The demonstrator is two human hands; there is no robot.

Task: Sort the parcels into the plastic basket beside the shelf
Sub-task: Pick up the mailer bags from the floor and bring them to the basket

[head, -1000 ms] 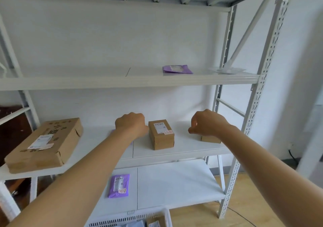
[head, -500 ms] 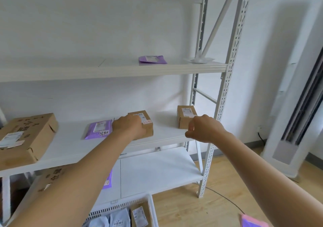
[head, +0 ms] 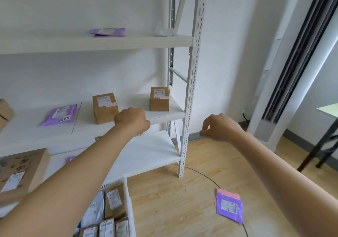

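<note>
Two small cardboard boxes (head: 104,107) (head: 159,98) and a purple mailer (head: 59,114) lie on the middle shelf (head: 164,117). My left hand (head: 131,121) hovers at that shelf's front edge, just right of the nearer box, fingers curled, holding nothing that I can see. My right hand (head: 219,127) is in the air right of the shelf post, fingers curled with thumb near the forefinger, empty. The white plastic basket (head: 130,207) stands on the floor below, with several parcels in it. Another purple mailer (head: 228,206) lies on the wooden floor.
A purple mailer (head: 107,32) lies on the top shelf. A large cardboard box (head: 20,174) sits at lower left. The shelf post (head: 190,90) stands between my hands. A black cable (head: 203,174) crosses the floor. A white standing unit (head: 292,63) and dark table legs (head: 325,145) are at right.
The view has swung right and down. My left hand has moved off the nearer box to its right, and my right hand has passed beyond the shelf post. The floor mailer is now in full view.
</note>
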